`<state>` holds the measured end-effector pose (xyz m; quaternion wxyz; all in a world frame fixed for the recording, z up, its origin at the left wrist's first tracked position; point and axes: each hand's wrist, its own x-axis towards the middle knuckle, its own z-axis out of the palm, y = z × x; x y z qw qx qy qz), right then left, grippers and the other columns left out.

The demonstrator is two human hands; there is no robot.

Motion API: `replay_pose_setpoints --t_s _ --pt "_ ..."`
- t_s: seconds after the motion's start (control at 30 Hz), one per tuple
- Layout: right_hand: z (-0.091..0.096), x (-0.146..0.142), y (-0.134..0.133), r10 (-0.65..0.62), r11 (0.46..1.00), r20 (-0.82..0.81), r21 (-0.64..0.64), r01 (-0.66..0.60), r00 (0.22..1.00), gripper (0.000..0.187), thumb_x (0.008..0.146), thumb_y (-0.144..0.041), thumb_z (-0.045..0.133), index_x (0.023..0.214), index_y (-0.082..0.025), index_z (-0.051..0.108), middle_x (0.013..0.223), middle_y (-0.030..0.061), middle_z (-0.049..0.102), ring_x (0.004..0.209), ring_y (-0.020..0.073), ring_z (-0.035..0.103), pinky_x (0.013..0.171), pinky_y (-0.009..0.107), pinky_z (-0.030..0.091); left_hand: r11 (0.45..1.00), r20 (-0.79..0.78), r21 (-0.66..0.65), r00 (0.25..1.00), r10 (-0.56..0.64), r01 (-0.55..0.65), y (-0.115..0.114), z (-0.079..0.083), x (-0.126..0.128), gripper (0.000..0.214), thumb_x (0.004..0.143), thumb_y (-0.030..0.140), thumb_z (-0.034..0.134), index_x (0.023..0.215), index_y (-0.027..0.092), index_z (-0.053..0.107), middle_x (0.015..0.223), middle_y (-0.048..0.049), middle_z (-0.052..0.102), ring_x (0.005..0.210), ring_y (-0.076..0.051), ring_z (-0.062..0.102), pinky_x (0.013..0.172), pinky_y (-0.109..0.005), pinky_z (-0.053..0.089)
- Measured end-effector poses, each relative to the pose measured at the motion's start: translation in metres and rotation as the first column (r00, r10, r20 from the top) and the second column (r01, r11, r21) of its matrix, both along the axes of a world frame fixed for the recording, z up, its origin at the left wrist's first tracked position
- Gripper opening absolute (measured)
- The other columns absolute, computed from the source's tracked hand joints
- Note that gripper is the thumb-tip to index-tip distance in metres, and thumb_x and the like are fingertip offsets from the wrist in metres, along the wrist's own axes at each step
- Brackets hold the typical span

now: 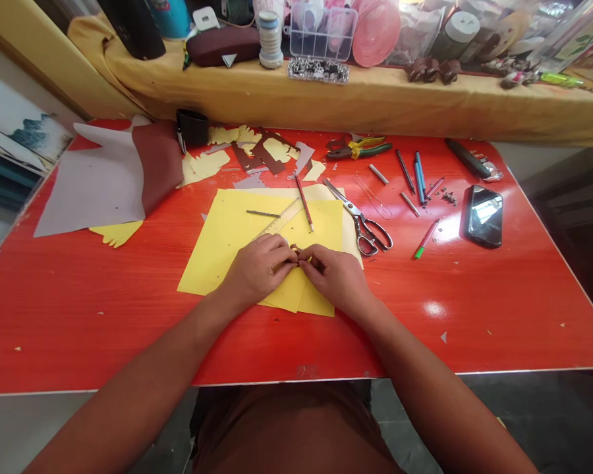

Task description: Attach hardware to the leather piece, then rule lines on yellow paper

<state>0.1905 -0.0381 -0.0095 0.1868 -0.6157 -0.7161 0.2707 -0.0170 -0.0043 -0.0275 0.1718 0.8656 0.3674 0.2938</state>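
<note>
My left hand (263, 264) and my right hand (333, 268) meet above the yellow sheets (212, 250), fingertips pinched together. Between them is a small dark brown piece (295, 249); its kind is too small and too covered to tell. Both hands are closed on it. Just beyond my fingers a clear ruler (281, 219) lies on the yellow sheet. A thin dark stick (263, 213) rests across the ruler's left side, and a dark red pencil (305, 205) lies to its right. Scissors (360, 220) lie to the right of the sheets, handles towards me.
On the red table (103, 316), brown and grey sheets (99, 178) lie left, with cut scraps (271, 151) behind. Pliers (360, 148), pens (420, 174) and a phone (483, 216) are to the right. A cloth-covered shelf (227, 99) holding boxes and spools runs along the back.
</note>
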Motion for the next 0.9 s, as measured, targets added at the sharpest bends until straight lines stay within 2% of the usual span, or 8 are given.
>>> replay_pose_setpoints --t_s 0.17,0.37,0.67,0.9 --pt "0.0004 -0.0001 -0.0001 0.003 1.0 -0.004 0.004 -0.003 1.0 0.015 0.096 -0.026 0.063 0.104 -0.027 0.076 0.072 -0.0031 0.072 0.061 0.0154 0.06 0.06 0.026 0.032 0.995 -0.076 0.094 0.997 -0.029 0.036 0.0004 0.002 -0.0002 0.019 0.106 0.022 0.058 0.094 0.021 0.073 0.093 -0.0048 0.07 0.085 -0.02 0.064 0.074 -0.034 0.054" --pt "0.0005 0.0002 -0.0006 0.001 1.0 -0.009 0.001 -0.001 1.0 0.014 0.096 -0.027 0.064 0.103 -0.027 0.077 0.072 -0.0037 0.072 0.061 0.015 0.059 0.061 0.027 0.032 0.977 -0.187 0.197 0.982 -0.039 0.076 -0.0028 0.008 0.0001 0.028 0.106 0.016 0.053 0.085 0.019 0.07 0.088 -0.0058 0.068 0.083 -0.02 0.063 0.072 -0.033 0.052" --pt "0.0015 -0.002 0.0005 -0.013 1.0 0.003 0.005 0.013 1.0 0.014 0.099 -0.031 0.065 0.103 -0.026 0.077 0.073 -0.0022 0.073 0.062 0.0162 0.061 0.06 0.027 0.03 0.942 -0.243 0.321 0.97 -0.021 0.1 -0.0069 0.005 -0.0037 0.028 0.107 0.015 0.051 0.088 0.02 0.071 0.091 -0.0068 0.07 0.083 -0.02 0.063 0.069 -0.033 0.052" --pt "0.0041 -0.0052 0.0029 -0.022 0.999 0.05 -0.025 0.023 0.999 0.012 0.1 -0.031 0.066 0.102 -0.026 0.076 0.074 -0.0008 0.075 0.066 0.0188 0.064 0.06 0.028 0.029 0.942 -0.221 0.318 0.974 -0.039 0.11 -0.007 0.0022 -0.0056 0.025 0.106 0.014 0.052 0.092 0.021 0.072 0.095 -0.0075 0.072 0.087 -0.021 0.066 0.072 -0.034 0.055"
